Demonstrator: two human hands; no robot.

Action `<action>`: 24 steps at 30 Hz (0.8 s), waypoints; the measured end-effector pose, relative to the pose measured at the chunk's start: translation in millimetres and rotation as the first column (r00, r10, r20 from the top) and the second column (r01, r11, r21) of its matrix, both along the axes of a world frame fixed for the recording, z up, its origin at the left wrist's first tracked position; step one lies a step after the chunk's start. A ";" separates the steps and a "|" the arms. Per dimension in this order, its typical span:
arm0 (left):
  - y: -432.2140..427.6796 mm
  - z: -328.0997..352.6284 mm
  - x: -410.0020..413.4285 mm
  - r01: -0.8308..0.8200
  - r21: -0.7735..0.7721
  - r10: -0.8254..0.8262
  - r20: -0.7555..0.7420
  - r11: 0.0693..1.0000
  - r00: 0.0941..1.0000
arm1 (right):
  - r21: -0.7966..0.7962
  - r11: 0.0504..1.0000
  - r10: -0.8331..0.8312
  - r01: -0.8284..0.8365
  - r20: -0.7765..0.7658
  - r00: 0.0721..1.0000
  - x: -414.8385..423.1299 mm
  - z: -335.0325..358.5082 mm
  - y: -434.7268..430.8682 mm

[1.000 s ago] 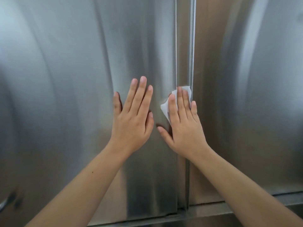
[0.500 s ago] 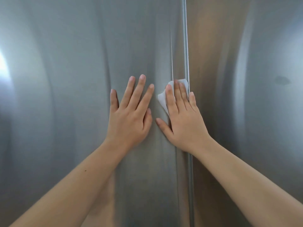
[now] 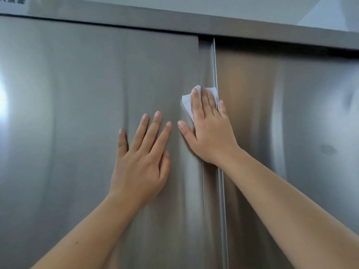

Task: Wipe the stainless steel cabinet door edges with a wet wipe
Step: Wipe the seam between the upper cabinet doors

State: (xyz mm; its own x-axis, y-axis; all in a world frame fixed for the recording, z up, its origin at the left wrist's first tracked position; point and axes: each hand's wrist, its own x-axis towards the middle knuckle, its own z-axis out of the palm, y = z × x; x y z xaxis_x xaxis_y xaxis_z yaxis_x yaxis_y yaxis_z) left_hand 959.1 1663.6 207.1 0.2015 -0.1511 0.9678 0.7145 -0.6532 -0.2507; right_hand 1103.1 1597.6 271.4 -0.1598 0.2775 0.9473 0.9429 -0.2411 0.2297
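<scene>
- A person's right hand (image 3: 210, 133) lies flat against a steel cabinet, its fingers straight and close together, pointing up, with the thumb spread out to the left.
- The grip is wide open: nothing is curled or pinched, and the flat fingers press a white wipe (image 3: 186, 103) against the metal.
- The wipe sits under the fingertips on the narrow strip where the left door (image 3: 77, 113) ends. Its right corner touches the bright upright door edge (image 3: 214, 65).
- The little finger crosses that edge onto the right door (image 3: 291, 117).
- The left hand (image 3: 139, 166) is lower and rests palm-down on the left door with its fingers fanned upward. Its grip is also open and it holds nothing.
- Its forefinger tip is just beside the right thumb, with a thin gap between them.
- Both forearms reach up from the bottom corners of the view.
- Above the wipe, the door edge runs bare up to the top rail (image 3: 194, 23). Below the right wrist, it carries on down and out of view.
- Broad steel lies uncovered to either side of the hands.
- A label (image 3: 13, 3) with dark print sits at the top left corner, and a pale wall (image 3: 334, 12) shows above the rail on the right.
</scene>
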 end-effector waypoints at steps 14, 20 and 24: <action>1.4 -1.3 1.3 -0.035 -0.003 0.035 0.006 0.999 0.999 | 0.052 0.997 -0.046 0.051 -0.083 0.995 -3.7 96.4 4.6; 3.7 -1.6 0.9 -0.015 0.015 0.014 0.015 1.000 1.000 | 0.067 0.996 -0.048 0.054 -0.094 0.994 -7.2 121.2 4.2; 3.7 -1.1 1.1 -0.013 0.023 0.013 0.021 1.000 1.000 | 0.093 0.996 -0.008 0.013 -0.050 0.999 -2.1 75.4 6.0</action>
State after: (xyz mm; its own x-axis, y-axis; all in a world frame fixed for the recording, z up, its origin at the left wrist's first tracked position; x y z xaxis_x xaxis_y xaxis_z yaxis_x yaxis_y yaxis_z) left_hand 960.2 1667.3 206.0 0.1836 -0.1708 0.9681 0.7281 -0.6380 -0.2506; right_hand 1101.0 1603.6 346.7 -0.1092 0.1887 0.9759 0.9500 -0.2692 0.1583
